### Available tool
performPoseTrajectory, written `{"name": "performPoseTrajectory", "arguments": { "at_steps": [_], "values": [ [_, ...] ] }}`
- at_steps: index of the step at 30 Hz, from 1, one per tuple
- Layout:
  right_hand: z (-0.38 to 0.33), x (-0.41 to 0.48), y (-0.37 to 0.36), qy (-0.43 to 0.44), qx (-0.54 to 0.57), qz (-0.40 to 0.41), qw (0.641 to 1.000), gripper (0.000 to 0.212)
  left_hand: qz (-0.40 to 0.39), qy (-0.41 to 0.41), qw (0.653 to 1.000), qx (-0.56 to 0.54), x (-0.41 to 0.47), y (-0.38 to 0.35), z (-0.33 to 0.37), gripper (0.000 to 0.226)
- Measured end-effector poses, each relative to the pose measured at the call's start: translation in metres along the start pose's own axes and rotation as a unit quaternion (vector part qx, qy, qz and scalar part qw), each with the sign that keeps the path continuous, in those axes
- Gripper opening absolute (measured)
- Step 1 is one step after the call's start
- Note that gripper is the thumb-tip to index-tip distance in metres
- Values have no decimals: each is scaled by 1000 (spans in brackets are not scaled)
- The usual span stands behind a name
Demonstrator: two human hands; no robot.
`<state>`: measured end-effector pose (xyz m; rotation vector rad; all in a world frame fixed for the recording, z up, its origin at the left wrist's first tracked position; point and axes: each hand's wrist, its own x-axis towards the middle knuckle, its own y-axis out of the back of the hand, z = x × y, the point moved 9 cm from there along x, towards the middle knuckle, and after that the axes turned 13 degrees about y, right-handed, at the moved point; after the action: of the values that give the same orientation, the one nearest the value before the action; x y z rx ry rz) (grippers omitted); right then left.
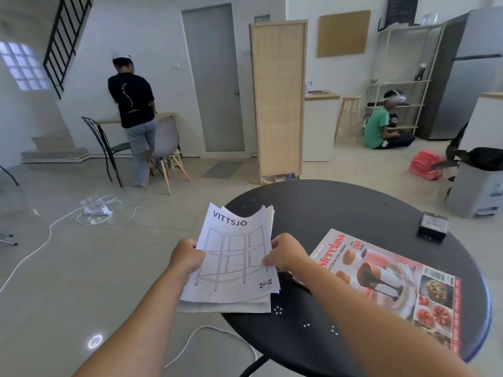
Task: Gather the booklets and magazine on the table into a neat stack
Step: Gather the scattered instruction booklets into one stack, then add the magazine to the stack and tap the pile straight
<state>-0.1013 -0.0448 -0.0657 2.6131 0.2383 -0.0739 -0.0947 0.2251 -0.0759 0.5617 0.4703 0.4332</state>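
Observation:
A bundle of white booklets [231,257], the top one printed VITTSJÖ with a shelf drawing, is held over the left edge of the round black table [340,208]. My left hand [186,258] grips its left edge and my right hand [285,254] grips its right edge. The sheets are fanned and uneven at the top and bottom. A red cooking magazine [389,284] lies flat on the table to the right, apart from the booklets, partly under my right forearm.
A small black box [433,225] sits at the table's far right. White cables and a power strip [96,210] lie on the floor to the left. A grey bin [473,191] stands to the right. Two people are farther back in the room.

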Motion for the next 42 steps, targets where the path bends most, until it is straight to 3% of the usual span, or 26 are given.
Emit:
{"name": "performPoseTrajectory", "arguments": {
  "at_steps": [9,11,13,16,20,23,25,28,31,38,42],
  "values": [
    [-4,0,-2,21,-129,-7,991,39,56,32,995,80,-12,8,-8,22],
    [-9,-1,7,34,-151,5,988,42,76,32,991,102,-16,12,-4,4],
    [-12,0,21,44,-156,28,986,45,105,34,987,116,-17,15,0,25],
    [-11,2,48,54,-170,58,982,53,132,-6,985,115,-29,11,22,23],
    [1,-2,91,53,-192,68,978,61,112,-80,986,89,-56,-12,57,39],
    [15,-10,122,35,-224,72,971,64,62,-109,989,78,-85,-41,78,32],
    [29,-16,139,12,-238,67,969,64,5,-116,989,97,-102,-67,86,15],
    [50,-25,161,-26,-271,54,961,73,-124,-96,972,174,-128,-116,87,20],
    [73,-32,178,-64,-302,45,950,87,-186,-75,946,256,-148,-150,82,23],
    [98,-38,187,-76,-334,29,939,82,-173,-26,943,284,-155,-172,70,29],
    [105,-35,193,-94,-342,32,934,78,-145,-55,949,275,-148,-174,81,25]
  ]
}}
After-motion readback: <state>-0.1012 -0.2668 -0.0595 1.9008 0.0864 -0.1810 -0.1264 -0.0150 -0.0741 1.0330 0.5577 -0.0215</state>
